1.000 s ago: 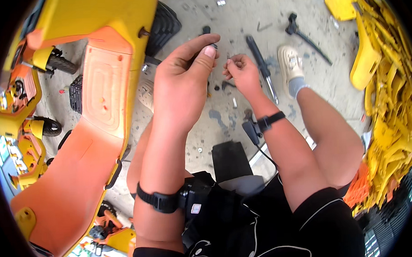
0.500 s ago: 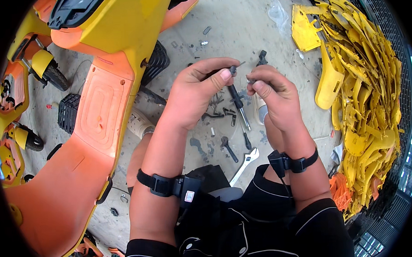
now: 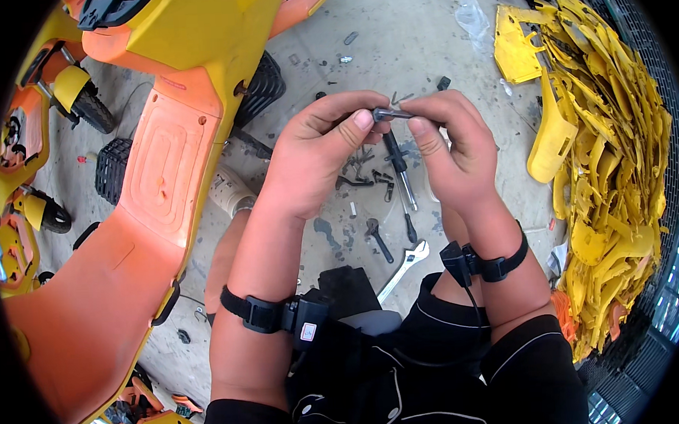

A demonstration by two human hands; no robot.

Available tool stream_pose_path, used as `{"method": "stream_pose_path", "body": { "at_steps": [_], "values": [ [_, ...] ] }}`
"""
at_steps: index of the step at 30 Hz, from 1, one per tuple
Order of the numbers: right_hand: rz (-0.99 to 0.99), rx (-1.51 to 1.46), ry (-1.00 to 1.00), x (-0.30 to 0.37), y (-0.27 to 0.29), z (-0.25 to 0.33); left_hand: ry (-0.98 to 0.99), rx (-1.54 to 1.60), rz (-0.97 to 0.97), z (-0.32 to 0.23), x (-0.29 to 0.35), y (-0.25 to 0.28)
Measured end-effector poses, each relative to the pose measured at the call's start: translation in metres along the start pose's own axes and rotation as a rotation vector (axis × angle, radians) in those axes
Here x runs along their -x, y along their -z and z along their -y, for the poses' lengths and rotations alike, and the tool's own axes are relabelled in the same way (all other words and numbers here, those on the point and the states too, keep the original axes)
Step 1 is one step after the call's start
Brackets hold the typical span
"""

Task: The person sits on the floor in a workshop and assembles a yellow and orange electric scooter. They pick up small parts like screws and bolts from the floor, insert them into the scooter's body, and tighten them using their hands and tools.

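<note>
Apparently midway, handwork is carried on beside a yellow-and-orange scooter, its deck seen in place. Well to the scooter's right, yellow panels are heaped in a tall pile.

Of the work itself, this much can be judged done: a small part is lifted clear of the floor and brought between both hands. It is seated in nothing but the fingers, so any fixing of it is judged undone. Whether it is one piece or two being joined cannot be told.

Both forearms are raised to the right of the scooter, elbows bent, and the hands are angled inward until the fingertips almost meet. The left hand, nearer the scooter, is turned thumb-up with its lower fingers curled; the right hand, farther from it, is pointed back toward it.

Beyond the left forearm from the scooter, a silver wrench and a black-handled tool are left on the floor, untouched.

Right of the scooter's deck, the part is held: its dark, thicker end is pinched firmly by the left thumb and forefinger, its thin end closed lightly between the right ones.
</note>
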State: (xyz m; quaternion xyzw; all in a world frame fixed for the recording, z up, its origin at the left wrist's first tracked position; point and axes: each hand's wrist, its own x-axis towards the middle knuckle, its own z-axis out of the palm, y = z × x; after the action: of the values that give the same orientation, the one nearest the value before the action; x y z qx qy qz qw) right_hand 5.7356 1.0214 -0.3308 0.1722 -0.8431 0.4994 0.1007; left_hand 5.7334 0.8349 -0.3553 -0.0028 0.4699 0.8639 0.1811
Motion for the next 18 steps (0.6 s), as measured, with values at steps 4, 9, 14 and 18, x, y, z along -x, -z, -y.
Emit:
{"method": "stream_pose_path", "body": {
  "at_steps": [4,9,14,18],
  "values": [
    [-0.024,0.084,0.090,-0.0025,0.0001,0.0051,0.001,0.056,-0.028,0.0037,-0.0017,0.0008],
    [-0.076,0.156,0.168,-0.0028,0.0008,-0.0012,-0.001,0.069,-0.081,0.0046,-0.0035,-0.0022],
    [-0.076,0.186,0.186,-0.0035,0.0009,-0.0014,0.002,-0.014,-0.111,0.0074,-0.0056,0.0007],
    [-0.071,0.209,0.198,-0.0052,-0.0001,-0.0010,-0.009,-0.050,-0.134,0.0091,-0.0078,0.0024]
  ]
}}
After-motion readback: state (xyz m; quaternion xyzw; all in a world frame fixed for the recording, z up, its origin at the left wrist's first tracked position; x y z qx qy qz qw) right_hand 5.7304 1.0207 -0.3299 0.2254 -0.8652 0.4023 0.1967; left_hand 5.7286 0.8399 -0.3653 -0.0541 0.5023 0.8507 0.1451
